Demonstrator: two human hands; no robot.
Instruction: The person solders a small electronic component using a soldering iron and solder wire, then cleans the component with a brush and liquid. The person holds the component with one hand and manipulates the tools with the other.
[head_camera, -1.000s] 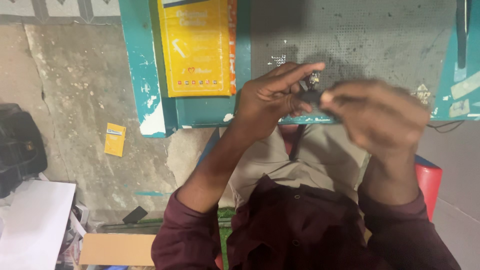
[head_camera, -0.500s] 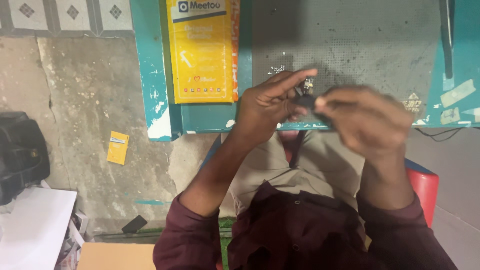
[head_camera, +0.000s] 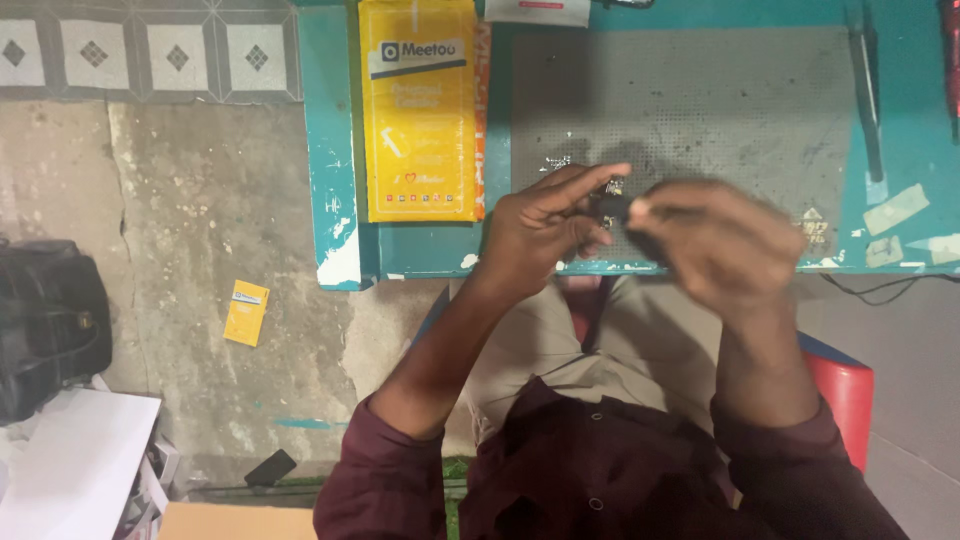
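above the near edge of the teal worktop (head_camera: 340, 150), the left hand (head_camera: 545, 225) and right hand (head_camera: 715, 245) pinch one small dark part (head_camera: 610, 207) between their fingertips, apparently fiddling it together; the next move needs a steady, fine grip. a tall yellow packet (head_camera: 418, 110) lies at the worktop's left edge, and a small yellow box (head_camera: 246, 312) sits on the floor.
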